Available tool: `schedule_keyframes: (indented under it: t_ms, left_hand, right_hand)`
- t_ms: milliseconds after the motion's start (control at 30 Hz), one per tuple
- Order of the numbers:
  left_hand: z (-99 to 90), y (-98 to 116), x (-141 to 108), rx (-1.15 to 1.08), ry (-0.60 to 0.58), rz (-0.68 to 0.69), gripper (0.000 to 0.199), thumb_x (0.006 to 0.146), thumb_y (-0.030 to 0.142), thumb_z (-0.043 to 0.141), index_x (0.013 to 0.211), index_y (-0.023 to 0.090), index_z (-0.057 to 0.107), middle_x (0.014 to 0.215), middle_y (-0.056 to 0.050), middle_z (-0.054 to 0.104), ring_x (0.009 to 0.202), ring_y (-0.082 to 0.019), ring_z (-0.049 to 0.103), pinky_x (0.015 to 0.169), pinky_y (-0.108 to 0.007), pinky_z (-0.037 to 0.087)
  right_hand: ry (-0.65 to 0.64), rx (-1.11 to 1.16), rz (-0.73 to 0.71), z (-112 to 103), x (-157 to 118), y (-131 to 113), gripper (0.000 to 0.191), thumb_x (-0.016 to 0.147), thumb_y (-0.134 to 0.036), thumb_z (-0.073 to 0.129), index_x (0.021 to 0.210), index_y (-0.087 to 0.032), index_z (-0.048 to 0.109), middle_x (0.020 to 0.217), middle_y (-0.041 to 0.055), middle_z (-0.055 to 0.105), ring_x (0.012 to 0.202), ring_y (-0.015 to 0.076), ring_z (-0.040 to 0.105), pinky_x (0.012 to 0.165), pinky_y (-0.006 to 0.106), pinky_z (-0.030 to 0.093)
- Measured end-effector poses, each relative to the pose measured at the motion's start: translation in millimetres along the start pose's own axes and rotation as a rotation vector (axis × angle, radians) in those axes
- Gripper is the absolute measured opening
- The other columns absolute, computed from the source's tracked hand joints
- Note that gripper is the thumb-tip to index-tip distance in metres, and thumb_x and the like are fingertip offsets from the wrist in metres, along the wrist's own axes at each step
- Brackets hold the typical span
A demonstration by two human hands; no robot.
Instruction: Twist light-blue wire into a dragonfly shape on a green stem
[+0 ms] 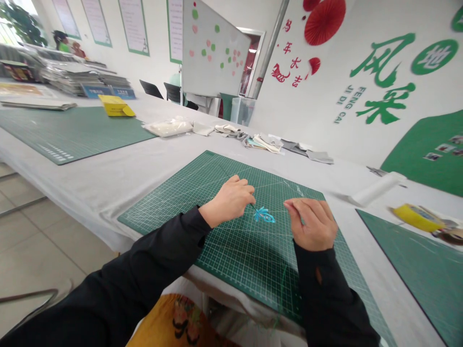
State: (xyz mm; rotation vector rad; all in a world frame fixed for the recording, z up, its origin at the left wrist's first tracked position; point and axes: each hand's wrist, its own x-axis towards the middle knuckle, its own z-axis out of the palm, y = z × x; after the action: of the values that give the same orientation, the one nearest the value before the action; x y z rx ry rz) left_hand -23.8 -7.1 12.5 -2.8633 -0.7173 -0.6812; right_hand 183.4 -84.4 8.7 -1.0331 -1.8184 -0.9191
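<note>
A small blue looped ornament (265,215) hangs or lies over the green cutting mat (246,255), between my two hands. My left hand (232,198) is closed, and a thin dark stem runs from its fingertips to the ornament. To the right, my right hand (311,221) has thumb and forefinger pinched together, apart from the ornament. What that pinch holds, if anything, is too small to make out.
Another green mat (72,130) with a yellow packet (116,106) lies at the left, a third mat (415,274) at the right. Cloth pieces (265,142) and a plastic bag (169,127) lie beyond. A yellow tape roll (417,217) sits at the right.
</note>
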Motion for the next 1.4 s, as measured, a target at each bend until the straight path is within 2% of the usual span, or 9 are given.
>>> schedule_keyframes:
  t_ms: [200, 333, 500, 767, 867, 967, 1067, 1200, 1400]
  left_hand:
    - [-5.9, -0.1, 0.1, -0.625, -0.079, 0.020, 0.020, 0.082, 0.011, 0.055, 0.079, 0.019, 0.073, 0.079, -0.001, 0.066, 0.080, -0.012, 0.056, 0.080, -0.029, 0.037]
    - [-10.1, -2.6, 0.2, -1.035, -0.127, 0.041, 0.014, 0.079, 0.013, 0.061, 0.084, 0.015, 0.074, 0.081, -0.004, 0.065, 0.079, -0.011, 0.059, 0.076, -0.024, 0.044]
    - [-9.9, -3.7, 0.1, -1.203, -0.129, 0.041, 0.011, 0.076, 0.015, 0.066, 0.083, 0.015, 0.074, 0.081, -0.004, 0.065, 0.078, -0.011, 0.059, 0.076, -0.023, 0.045]
    - [-11.4, 1.1, -0.5, -1.356, -0.200, 0.021, 0.011, 0.073, 0.014, 0.069, 0.082, 0.014, 0.074, 0.077, -0.003, 0.064, 0.073, -0.010, 0.058, 0.070, -0.023, 0.043]
    - [-11.7, 3.0, -1.0, -1.455, -0.122, -0.071, 0.009, 0.070, 0.014, 0.071, 0.078, 0.014, 0.074, 0.076, -0.003, 0.063, 0.072, -0.010, 0.057, 0.069, -0.024, 0.043]
    - [-7.6, 3.5, 0.4, -1.563, 0.040, -0.209, 0.006, 0.067, 0.016, 0.073, 0.073, 0.014, 0.072, 0.072, -0.001, 0.062, 0.063, -0.007, 0.053, 0.061, -0.022, 0.041]
    - [-0.7, 2.6, 4.0, -1.661, 0.223, -0.393, 0.012, 0.064, 0.019, 0.075, 0.073, 0.012, 0.071, 0.065, 0.000, 0.059, 0.052, -0.004, 0.046, 0.045, -0.018, 0.030]
    - [4.9, 1.9, 8.7, -1.683, 0.406, -0.600, 0.018, 0.061, 0.018, 0.075, 0.075, 0.009, 0.069, 0.058, 0.000, 0.058, 0.045, -0.003, 0.044, 0.038, -0.016, 0.022]
    - [4.7, 2.6, 11.0, -1.572, 0.560, -0.684, 0.013, 0.062, 0.012, 0.071, 0.074, 0.008, 0.067, 0.054, 0.003, 0.054, 0.043, -0.003, 0.044, 0.035, -0.015, 0.025]
  right_hand:
    - [0.091, 0.064, 0.206, 1.8, -6.3, 4.6, 0.011, 0.074, -0.008, 0.068, 0.078, -0.017, 0.064, 0.077, 0.0037, 0.069, 0.069, 0.0145, 0.058, 0.060, 0.026, 0.045]
    - [0.109, 0.109, 0.369, 2.8, -5.3, 0.6, 0.004, 0.077, -0.013, 0.067, 0.075, -0.017, 0.064, 0.073, 0.0023, 0.065, 0.058, 0.0105, 0.049, 0.053, 0.024, 0.040]
    - [0.041, 0.176, 0.482, 2.8, -2.2, -4.9, 0.007, 0.080, -0.019, 0.063, 0.075, -0.015, 0.065, 0.069, 0.0004, 0.060, 0.052, 0.0082, 0.043, 0.053, 0.024, 0.039]
    - [-0.046, 0.304, 0.558, 12.0, -6.5, -9.4, 0.016, 0.082, -0.028, 0.058, 0.072, -0.017, 0.064, 0.066, -0.0010, 0.057, 0.049, 0.0085, 0.040, 0.049, 0.024, 0.035]
    - [-0.050, 0.306, 0.591, 13.0, -8.0, -8.5, 0.019, 0.082, -0.030, 0.057, 0.072, -0.017, 0.065, 0.066, -0.0008, 0.058, 0.050, 0.0087, 0.041, 0.049, 0.024, 0.035]
    - [-0.024, 0.270, 0.621, 11.9, -8.4, -6.5, 0.018, 0.081, -0.030, 0.059, 0.071, -0.017, 0.064, 0.064, -0.0015, 0.056, 0.049, 0.0087, 0.042, 0.049, 0.024, 0.035]
    - [-0.024, 0.226, 0.630, 11.2, -8.6, -5.9, 0.018, 0.081, -0.031, 0.059, 0.070, -0.017, 0.064, 0.060, -0.0022, 0.054, 0.048, 0.0089, 0.041, 0.049, 0.025, 0.035]
    - [-0.060, 0.223, 0.595, 12.6, -8.8, -8.7, 0.020, 0.082, -0.031, 0.058, 0.070, -0.018, 0.064, 0.058, -0.0027, 0.052, 0.047, 0.0087, 0.039, 0.048, 0.024, 0.034]
    - [-0.084, 0.271, 0.500, 15.2, -8.3, -13.9, 0.014, 0.082, -0.025, 0.060, 0.071, -0.017, 0.063, 0.057, -0.0036, 0.049, 0.046, 0.0080, 0.037, 0.048, 0.024, 0.033]
